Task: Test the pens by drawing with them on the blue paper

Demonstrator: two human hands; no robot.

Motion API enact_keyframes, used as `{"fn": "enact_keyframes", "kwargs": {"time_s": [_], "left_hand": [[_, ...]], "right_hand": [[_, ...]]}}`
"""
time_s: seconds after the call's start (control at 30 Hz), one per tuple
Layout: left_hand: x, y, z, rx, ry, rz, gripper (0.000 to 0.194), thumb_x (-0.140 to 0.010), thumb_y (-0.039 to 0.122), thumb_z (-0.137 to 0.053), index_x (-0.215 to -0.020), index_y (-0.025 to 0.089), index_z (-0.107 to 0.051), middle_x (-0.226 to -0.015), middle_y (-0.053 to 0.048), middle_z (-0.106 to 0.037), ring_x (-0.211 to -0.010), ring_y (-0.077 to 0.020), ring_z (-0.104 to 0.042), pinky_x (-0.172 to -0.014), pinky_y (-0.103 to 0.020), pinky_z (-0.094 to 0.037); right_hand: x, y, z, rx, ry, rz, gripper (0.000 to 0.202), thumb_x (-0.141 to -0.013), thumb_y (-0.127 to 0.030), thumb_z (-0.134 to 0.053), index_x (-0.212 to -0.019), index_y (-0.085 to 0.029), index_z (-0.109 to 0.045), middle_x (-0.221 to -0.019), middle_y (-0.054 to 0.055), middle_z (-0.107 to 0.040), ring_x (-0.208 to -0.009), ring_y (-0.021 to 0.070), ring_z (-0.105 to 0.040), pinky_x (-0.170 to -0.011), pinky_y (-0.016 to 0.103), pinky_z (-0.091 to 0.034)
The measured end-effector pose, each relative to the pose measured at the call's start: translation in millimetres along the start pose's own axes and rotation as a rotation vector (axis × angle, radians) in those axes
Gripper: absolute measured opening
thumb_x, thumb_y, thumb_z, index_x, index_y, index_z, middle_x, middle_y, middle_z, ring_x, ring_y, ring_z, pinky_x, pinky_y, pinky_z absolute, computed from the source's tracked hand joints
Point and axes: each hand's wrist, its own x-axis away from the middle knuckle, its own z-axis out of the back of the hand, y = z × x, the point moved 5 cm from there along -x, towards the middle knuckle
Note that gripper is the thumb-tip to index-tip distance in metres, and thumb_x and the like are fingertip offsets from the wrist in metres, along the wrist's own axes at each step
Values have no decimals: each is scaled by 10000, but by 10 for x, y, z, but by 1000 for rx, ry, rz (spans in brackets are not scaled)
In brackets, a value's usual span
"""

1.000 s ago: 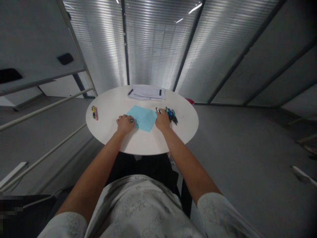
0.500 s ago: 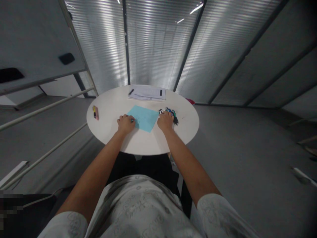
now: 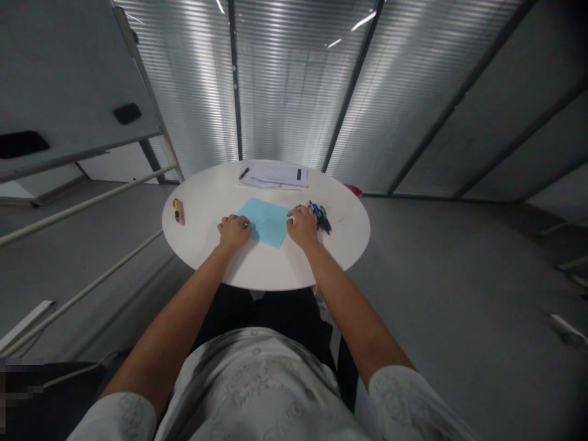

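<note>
A light blue sheet of paper lies on the round white table. My left hand rests over its left corner with the fingers curled. A small dark teal thing shows between its thumb and fingers, too small to name. My right hand is at the sheet's right edge, thumb and forefinger bent toward each other around a small pale thing that I cannot make out. Just beyond that hand lies a bunch of pens with blue, green and black parts, partly covered by the hand.
At the far edge lies a stack of white papers with a black pen on it. A yellow-and-black marker and a pinkish stick lie at the left. A whiteboard frame stands to the left of the table.
My right hand has shifted slightly left from the pens onto the sheet's right edge. The white item by its fingers no longer shows beside the pens. My left hand stays in place.
</note>
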Motion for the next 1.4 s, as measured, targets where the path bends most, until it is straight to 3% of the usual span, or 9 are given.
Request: {"fn": "enact_keyframes", "kwargs": {"time_s": [0.13, 0.23, 0.4, 0.5, 0.73, 0.87, 1.07, 1.3, 1.4], "left_hand": [[-106, -51, 95, 18, 19, 77, 329, -799, 293, -515, -1054, 259, -721, -1150, -139, -620, -1119, -345, -540, -929, -496, -427], [-252, -150, 327, -20, 48, 88, 343, -819, 284, -487, -1085, 227, -695, -1116, -140, -625, -1045, -291, -594, -911, -427, -458], [-429, -589, 866, -302, 140, 264, 460, -817, 290, -464, -1190, 57, -599, -1215, -287, -569, -1159, -415, -530, -917, -540, -429], [-448, -855, 1014, -345, 127, 320, 486, -809, 296, -483, -1209, 33, -575, -1209, -314, -579, -1162, -450, -528, -908, -568, -419], [-413, -1177, 816, -400, 58, 336, 586, -756, 326, -532, -1268, 41, -544, -1168, -327, -617, -1104, -480, -564, -866, -576, -422], [-400, -1192, 718, -352, 92, 283, 612, -744, 334, -540, -1283, 44, -525, -1163, -348, -609, -1062, -480, -582, -850, -594, -421], [-304, -1208, 809, -311, 207, 310, 566, -823, 325, -455, -1314, 48, -506, -1206, -342, -577, -1114, -474, -552, -880, -616, -404], [-331, -1192, 805, -368, 123, 267, 626, -802, 194, -461, -1393, -6, -418, -1111, -309, -632, -1083, -433, -581, -872, -548, -443], [-337, -1144, 810, -227, 126, 244, 592, -797, 190, -453, -1343, -40, -448, -1134, -341, -603, -1105, -439, -557, -886, -557, -428]], "right_hand": [[34, -158, -148, -67, -202, 223, 215, -833, -132, -520, -945, -200, -690, -1016, 75, -641, -1005, 219, -535, -914, 355, -392], [56, -175, -202, -83, -247, 257, 213, -838, -113, -526, -940, -199, -691, -992, 69, -650, -985, 205, -540, -899, 332, -402], [47, -133, -229, -154, -260, 221, 234, -845, -83, -507, -936, -184, -698, -1002, 69, -660, -1009, 188, -547, -919, 313, -409], [41, -123, -228, -159, -258, 203, 246, -842, -82, -504, -941, -189, -702, -1001, 68, -660, -1013, 187, -550, -918, 314, -415], [34, -27, -134, -64, -164, 41, 261, -848, -116, -493, -1002, -209, -683, -1073, 65, -641, -1029, 190, -567, -909, 313, -426], [24, 42, -104, -10, -133, -68, 254, -859, -142, -481, -1010, -206, -675, -1058, 72, -645, -998, 195, -584, -895, 317, -431], [32, 20, -86, 53, -162, -87, 256, -890, -180, -461, -989, -197, -696, -1043, 91, -657, -986, 210, -586, -857, 322, -434], [53, -45, -74, 122, -208, -40, 281, -894, -178, -465, -1017, -192, -717, -1065, 106, -677, -1042, 241, -570, -898, 347, -429], [50, -34, -87, 138, -200, -55, 336, -870, -171, -486, -1139, -190, -686, -1115, 115, -675, -1069, 252, -568, -914, 362, -429]]}}
